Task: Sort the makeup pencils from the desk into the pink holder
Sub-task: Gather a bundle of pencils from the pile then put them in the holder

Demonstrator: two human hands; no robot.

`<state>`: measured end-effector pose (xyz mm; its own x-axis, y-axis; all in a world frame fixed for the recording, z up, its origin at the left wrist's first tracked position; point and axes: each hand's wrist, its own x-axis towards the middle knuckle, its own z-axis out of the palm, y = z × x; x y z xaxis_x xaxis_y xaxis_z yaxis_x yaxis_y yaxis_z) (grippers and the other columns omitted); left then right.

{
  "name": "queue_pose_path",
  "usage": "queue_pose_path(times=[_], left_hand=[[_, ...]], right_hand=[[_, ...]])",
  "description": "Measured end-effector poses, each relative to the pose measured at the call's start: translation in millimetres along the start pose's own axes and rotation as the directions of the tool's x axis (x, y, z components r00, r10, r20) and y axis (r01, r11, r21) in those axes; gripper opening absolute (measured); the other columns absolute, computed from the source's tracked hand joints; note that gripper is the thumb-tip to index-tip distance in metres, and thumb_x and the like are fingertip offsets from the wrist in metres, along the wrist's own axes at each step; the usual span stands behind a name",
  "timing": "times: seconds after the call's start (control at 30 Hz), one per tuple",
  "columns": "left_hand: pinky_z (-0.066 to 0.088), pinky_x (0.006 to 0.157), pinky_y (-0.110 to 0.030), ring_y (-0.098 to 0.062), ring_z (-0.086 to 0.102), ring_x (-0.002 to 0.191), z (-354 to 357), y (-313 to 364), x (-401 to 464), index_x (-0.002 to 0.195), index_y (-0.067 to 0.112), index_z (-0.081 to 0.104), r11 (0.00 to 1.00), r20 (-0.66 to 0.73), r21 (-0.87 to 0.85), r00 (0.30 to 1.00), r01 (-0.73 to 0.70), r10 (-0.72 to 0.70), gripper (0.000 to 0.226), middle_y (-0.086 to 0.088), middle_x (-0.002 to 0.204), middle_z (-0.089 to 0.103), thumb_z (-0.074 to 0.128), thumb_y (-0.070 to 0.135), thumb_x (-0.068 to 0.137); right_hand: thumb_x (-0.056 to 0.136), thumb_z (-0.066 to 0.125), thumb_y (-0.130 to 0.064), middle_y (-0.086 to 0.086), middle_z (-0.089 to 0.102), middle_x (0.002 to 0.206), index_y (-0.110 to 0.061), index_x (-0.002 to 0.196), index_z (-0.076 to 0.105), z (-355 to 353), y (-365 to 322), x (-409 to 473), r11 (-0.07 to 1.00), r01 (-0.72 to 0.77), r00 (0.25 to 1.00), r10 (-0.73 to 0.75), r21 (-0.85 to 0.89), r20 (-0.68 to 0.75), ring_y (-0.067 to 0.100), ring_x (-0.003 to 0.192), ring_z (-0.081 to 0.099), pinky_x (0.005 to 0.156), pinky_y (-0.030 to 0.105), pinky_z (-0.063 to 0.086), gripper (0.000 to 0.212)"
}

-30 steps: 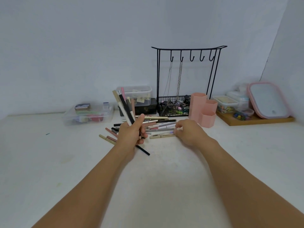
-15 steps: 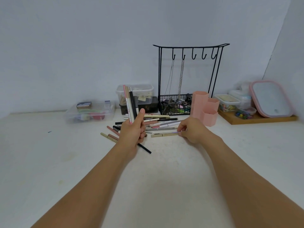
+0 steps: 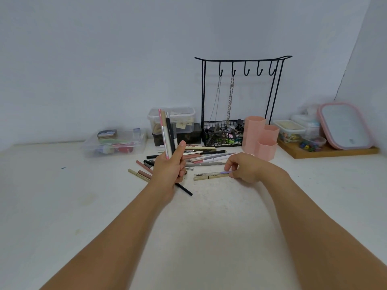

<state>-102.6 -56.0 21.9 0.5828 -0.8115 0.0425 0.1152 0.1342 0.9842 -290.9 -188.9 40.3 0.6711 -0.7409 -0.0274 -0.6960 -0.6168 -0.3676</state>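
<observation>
My left hand (image 3: pixel 169 168) grips a bundle of several makeup pencils (image 3: pixel 167 132), held upright above the white desk. A loose pile of makeup pencils (image 3: pixel 206 156) lies behind and between my hands. My right hand (image 3: pixel 247 167) pinches the right end of a beige pencil (image 3: pixel 209 176) with a brush tip, which lies flat on the desk. The pink holder (image 3: pixel 260 137), made of three hexagonal cups, stands just behind my right hand. A black pencil (image 3: pixel 184 189) sticks out below my left hand.
A black wire jewellery stand (image 3: pixel 240 97) with a basket is behind the pile. Clear plastic boxes (image 3: pixel 115 142) sit at the back left and centre. A wooden tray (image 3: pixel 335 152) with containers and a pink-rimmed lid (image 3: pixel 345 125) fills the back right corner.
My left hand turned the pencil bundle from leaning left to upright. My right hand shifted slightly right along the desk, drawing the beige pencil toward me, out of the pile.
</observation>
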Motion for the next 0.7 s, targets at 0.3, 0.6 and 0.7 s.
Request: queue_pose_path(times=[0.3, 0.6, 0.7], left_hand=[[0.028, 0.036, -0.02, -0.009, 0.04, 0.042, -0.2, -0.2, -1.1, 0.077, 0.02, 0.049, 1.0, 0.024, -0.003, 1.0, -0.003, 0.003, 0.044, 0.005, 0.053, 0.046, 0.07, 0.056, 0.089], [0.03, 0.036, -0.019, -0.008, 0.039, 0.041, 1.7, 0.5, -1.7, 0.072, 0.02, 0.05, 1.0, 0.0, 0.007, 1.0, -0.016, 0.016, 0.044, 0.006, 0.052, 0.046, 0.074, 0.053, 0.087], [0.03, 0.037, -0.019, -0.008, 0.038, 0.04, 3.0, 1.0, -2.4, 0.078, 0.017, 0.057, 1.0, -0.003, 0.002, 1.0, -0.026, 0.026, 0.042, 0.008, 0.051, 0.045, 0.079, 0.053, 0.082]], right_hand=[[0.093, 0.067, -0.015, -0.004, 0.056, 0.093, -0.02, 0.094, 0.063, 2.4, -1.2, 2.3, 1.0, -0.001, 1.0, 0.001, 0.009, -0.026, 0.016, 0.084, 0.049, 0.06, 0.017, 0.035, 0.007], [0.083, 0.076, 0.0, -0.005, 0.065, 0.083, -0.013, 0.087, 0.069, 4.0, -5.4, 1.9, 0.926, 0.202, 0.923, -0.071, 0.32, -0.378, -0.005, 0.065, 0.056, 0.056, 0.009, 0.039, 0.014], [0.083, 0.079, -0.006, 0.0, 0.072, 0.075, -0.012, 0.09, 0.073, 2.7, -27.4, 1.1, 0.751, 0.273, 0.905, 0.011, 0.601, -0.425, -0.006, 0.054, 0.058, 0.054, 0.009, 0.044, 0.011]])
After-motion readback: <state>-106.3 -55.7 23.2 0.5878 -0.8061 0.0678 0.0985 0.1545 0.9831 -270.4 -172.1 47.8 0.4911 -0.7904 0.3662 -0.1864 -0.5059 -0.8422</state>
